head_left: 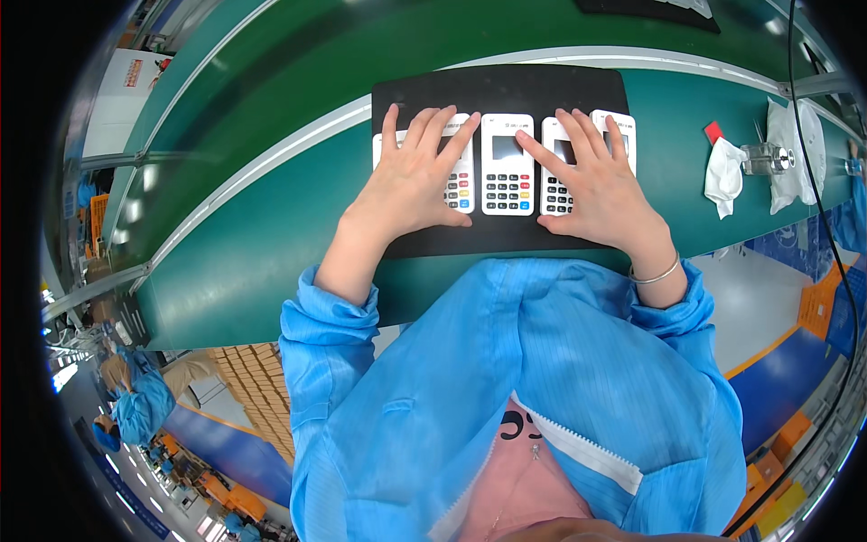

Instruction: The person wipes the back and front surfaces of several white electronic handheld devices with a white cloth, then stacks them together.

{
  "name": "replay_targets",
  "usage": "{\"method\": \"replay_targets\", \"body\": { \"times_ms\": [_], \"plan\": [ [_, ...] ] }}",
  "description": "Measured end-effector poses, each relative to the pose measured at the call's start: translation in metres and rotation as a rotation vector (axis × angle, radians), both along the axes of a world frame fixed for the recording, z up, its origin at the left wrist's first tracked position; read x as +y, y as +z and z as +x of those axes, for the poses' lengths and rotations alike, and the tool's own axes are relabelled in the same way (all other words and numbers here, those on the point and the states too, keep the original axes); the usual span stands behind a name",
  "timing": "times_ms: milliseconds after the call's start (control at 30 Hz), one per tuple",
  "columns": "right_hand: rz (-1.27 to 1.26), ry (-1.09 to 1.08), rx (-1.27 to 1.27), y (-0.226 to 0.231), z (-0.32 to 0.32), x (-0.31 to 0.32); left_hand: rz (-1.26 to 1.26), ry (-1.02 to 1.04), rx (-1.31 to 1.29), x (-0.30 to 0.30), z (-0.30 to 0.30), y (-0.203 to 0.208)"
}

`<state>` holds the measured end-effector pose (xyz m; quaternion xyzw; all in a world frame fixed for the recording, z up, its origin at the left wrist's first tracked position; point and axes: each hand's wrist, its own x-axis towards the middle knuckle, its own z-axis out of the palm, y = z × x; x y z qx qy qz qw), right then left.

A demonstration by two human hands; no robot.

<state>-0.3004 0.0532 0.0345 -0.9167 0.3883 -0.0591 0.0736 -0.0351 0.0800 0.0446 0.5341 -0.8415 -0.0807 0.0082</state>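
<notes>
Several white handheld payment terminals lie in a row on a black mat [506, 237]. The middle terminal [508, 164] is uncovered, showing a small dark screen and a keypad with coloured keys at its right side. My left hand [411, 176] lies with spread fingers over the left terminals [460, 185], its thumb by the lower edge and its index finger at the upper corner. Over the right terminals [556, 192] rests my right hand [601, 181], fingers spread too; its index fingertip reaches the middle terminal's screen edge. Both hands hide much of the terminals beneath them.
The mat sits on a green bench [253, 262] with a metal rail [298, 144] behind it. To the right are a crumpled white cloth [723, 176], a clear glass bottle [766, 160] and a white bag [795, 149]. A black cable [826, 235] hangs at far right.
</notes>
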Motion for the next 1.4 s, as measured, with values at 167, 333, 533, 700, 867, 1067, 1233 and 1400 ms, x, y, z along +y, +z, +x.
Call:
{"method": "replay_targets", "body": {
  "times_ms": [167, 333, 533, 700, 867, 1067, 1233, 1400],
  "plan": [
    [-0.071, -0.167, -0.350, 0.013, -0.030, -0.005, -0.123, 0.115, 0.474, 0.020, 0.021, 0.008],
    [-0.097, -0.550, -0.341, -0.020, -0.104, 0.010, -0.133, 0.772, 0.723, 0.093, 0.053, -0.047],
    [-0.076, -0.463, -0.435, -0.040, -0.066, 0.028, -0.161, 0.755, 1.131, 0.107, 0.014, -0.061],
    [0.117, -0.419, -0.413, -0.034, -0.047, 0.023, -0.338, 0.724, 0.854, 0.107, 0.022, -0.055],
    [0.223, -0.211, -0.404, -0.028, 0.027, 0.029, -0.377, 0.643, 0.435, 0.131, 0.025, -0.048],
    [0.820, 0.363, -0.683, -0.039, 0.102, -0.010, -0.372, 0.899, 0.231, 0.122, 0.086, -0.066],
    [-0.415, -0.291, -0.304, -0.067, 0.101, -0.135, -0.443, 0.890, 0.121, 0.090, 0.158, -0.079],
    [-0.420, -0.705, -0.245, -0.092, 0.063, -0.192, -0.486, 0.910, 0.050, 0.014, 0.253, -0.101]
  ]
}}
